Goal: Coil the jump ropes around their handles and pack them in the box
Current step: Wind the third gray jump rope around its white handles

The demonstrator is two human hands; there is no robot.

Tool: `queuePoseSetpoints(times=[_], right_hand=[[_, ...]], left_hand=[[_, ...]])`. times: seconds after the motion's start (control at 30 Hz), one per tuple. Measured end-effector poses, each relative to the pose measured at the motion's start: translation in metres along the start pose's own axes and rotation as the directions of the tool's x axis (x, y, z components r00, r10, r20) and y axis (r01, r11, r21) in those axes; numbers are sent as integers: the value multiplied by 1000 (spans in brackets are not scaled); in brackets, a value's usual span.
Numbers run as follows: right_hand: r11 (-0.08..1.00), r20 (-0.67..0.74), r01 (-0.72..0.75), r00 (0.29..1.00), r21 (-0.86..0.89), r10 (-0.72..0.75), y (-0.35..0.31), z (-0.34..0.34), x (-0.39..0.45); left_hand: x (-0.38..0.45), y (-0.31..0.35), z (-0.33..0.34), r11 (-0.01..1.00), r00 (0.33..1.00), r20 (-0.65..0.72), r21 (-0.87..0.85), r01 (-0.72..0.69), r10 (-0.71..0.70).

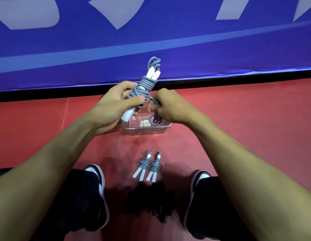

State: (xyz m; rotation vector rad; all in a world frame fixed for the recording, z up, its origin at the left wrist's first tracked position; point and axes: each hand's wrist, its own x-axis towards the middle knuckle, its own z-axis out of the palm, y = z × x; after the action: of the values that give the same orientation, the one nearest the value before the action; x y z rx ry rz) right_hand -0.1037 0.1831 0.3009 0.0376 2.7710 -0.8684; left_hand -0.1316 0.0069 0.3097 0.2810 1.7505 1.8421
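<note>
Jump rope [145, 86], grey cord with white handles, held up above the clear box [146, 128]. Left hand [109, 105] grips the paired handles, thumb pressed over the cord wraps; handles tilted, top ends pointing away from the person. Right hand [166, 105] has fingers curled around the loose cord end just beside the coil. A short loop of cord hangs from that hand down to the box, either into it or just above it; hard to tell from this angle. Box sits on the red floor [238, 127] near the edge of a blue banner [168, 40]; two small pale tabs show inside it. Two coiled grey ropes [149, 166] lie side by side on the floor between the shoes [99, 185], nearer the person than the box. Just behind them, a dark pile of black ropes [151, 202], details lost in shadow.
</note>
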Motion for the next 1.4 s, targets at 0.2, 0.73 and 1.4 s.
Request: queuePoseSetpoints(times=[0.2, 0.73, 1.4], right_hand=[[1000, -45, 14, 999, -7, -14, -1, 0, 1], [990, 60, 13, 998, -143, -5, -2, 3, -2], [998, 60, 11, 998, -57, -7, -8, 2, -5]], left_hand=[[-1, -5, 0, 990, 999, 38, 143, -4, -1], [-3, -5, 6, 965, 997, 65, 255, -57, 42], [-2, -3, 7, 989, 999, -34, 142, -29, 34]])
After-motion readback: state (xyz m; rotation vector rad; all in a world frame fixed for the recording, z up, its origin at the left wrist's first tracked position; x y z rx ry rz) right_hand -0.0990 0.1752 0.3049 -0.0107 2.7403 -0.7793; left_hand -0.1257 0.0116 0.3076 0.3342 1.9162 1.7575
